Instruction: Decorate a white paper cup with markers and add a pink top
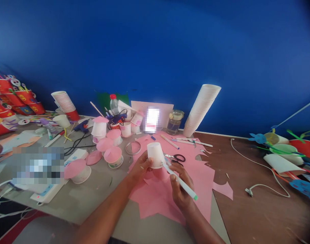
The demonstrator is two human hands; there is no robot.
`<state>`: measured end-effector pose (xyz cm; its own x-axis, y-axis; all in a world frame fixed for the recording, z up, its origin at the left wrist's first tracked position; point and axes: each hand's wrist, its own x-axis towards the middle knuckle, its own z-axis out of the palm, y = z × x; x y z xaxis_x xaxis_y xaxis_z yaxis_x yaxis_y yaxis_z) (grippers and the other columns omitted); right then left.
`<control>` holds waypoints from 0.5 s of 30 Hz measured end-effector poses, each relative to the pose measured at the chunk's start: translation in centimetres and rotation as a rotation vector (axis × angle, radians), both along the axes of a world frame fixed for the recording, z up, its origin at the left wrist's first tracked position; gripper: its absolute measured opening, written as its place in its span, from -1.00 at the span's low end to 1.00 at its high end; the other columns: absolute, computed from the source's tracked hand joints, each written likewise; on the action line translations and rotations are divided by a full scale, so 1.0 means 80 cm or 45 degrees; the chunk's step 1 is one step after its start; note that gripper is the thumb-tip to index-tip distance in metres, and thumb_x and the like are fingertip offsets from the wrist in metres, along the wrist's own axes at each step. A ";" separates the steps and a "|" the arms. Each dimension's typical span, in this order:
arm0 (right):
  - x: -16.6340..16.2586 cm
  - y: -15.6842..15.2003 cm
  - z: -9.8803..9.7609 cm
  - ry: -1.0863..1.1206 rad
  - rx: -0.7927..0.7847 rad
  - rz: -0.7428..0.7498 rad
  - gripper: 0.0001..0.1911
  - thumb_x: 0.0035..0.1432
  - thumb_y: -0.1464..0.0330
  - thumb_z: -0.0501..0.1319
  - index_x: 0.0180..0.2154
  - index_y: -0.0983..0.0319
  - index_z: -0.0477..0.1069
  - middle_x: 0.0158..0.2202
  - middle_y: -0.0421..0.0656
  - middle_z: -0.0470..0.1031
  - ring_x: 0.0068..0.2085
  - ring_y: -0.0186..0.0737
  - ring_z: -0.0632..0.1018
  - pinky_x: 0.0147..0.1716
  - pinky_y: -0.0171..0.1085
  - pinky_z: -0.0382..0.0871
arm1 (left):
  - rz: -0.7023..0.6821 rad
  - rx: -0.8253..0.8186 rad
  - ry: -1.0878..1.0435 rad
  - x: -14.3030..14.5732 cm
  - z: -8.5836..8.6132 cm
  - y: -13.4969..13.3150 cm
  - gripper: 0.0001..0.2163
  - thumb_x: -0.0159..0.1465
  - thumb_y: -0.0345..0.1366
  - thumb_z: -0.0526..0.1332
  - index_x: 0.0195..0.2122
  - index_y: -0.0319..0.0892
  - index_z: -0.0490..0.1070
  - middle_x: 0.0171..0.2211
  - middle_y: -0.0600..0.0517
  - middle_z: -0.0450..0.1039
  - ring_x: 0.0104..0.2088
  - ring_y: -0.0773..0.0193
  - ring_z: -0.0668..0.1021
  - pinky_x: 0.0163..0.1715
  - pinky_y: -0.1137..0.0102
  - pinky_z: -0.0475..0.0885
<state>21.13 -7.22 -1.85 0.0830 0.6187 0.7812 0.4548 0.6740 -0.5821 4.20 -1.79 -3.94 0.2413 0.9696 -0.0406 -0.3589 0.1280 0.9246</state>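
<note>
A white paper cup [155, 154], turned upside down, is held by my left hand [141, 167], its thumb against the cup's side. In my right hand [181, 184] is a white marker [183, 186] with a green end; its tip meets the cup near the lower rim. Beneath both hands lies pink paper [170, 203] with cut edges. Scissors with black handles [179, 158] rest on that paper just behind my right hand, partly hidden by it. More markers [170, 141] lie farther back on the paper.
A tall stack of paper cups [202, 110] leans by the blue wall, beside a glass jar [175, 120]. Left stand cups with pink paper tops [113, 155] and a power strip [60, 176]. A white cable [267, 166] and decorated cups [284, 149] occupy the right.
</note>
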 end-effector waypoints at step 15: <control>-0.001 0.000 0.002 0.015 0.018 0.016 -0.82 0.33 0.35 0.07 -0.12 0.16 0.41 -0.28 -0.11 0.54 -0.20 -0.10 0.59 -0.17 -0.10 0.51 | -0.022 0.019 -0.039 0.001 0.001 0.000 -0.50 0.04 0.15 0.39 -0.20 -0.16 0.47 -0.44 0.08 0.33 -0.47 0.39 0.31 -0.45 0.46 0.22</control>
